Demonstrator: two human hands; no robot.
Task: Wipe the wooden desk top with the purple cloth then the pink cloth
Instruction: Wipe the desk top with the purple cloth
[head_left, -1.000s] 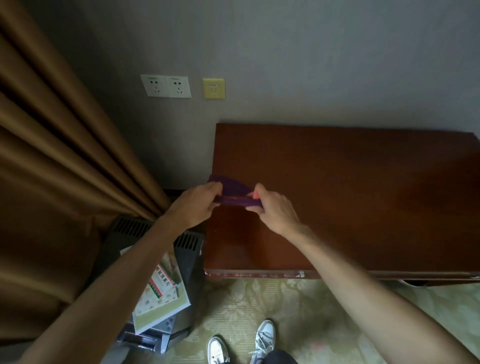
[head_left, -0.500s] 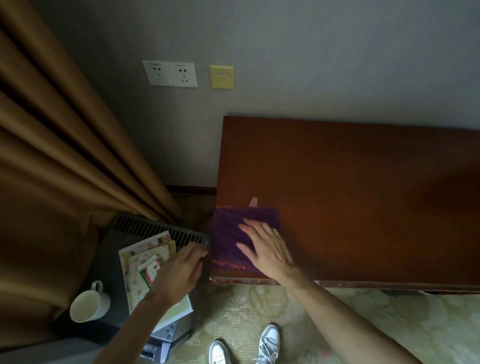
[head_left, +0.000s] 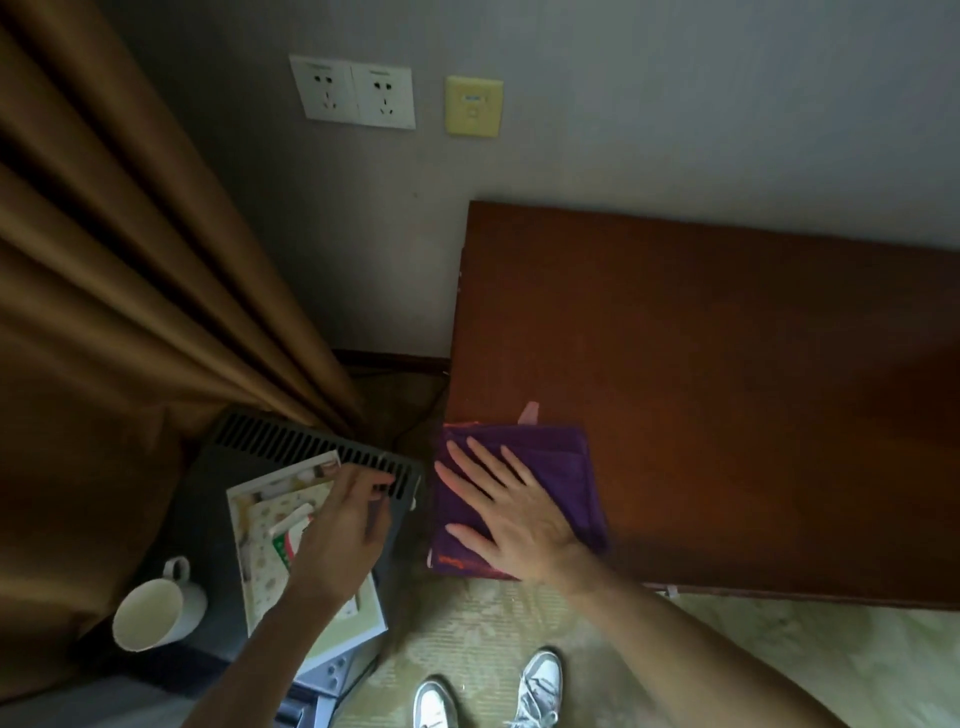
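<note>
Pressing our flat right hand (head_left: 519, 525) on the purple cloth (head_left: 561, 467), left hand (head_left: 343, 525) hanging loose, empty; overhanging the desk (head_left: 727, 364) corner, it may slide off.

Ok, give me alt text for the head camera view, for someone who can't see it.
A person's right hand presses flat on a folded purple cloth at the near left corner of a wooden desk top. The left hand hovers over papers on a dark unit beside it, near a white mug.
</note>
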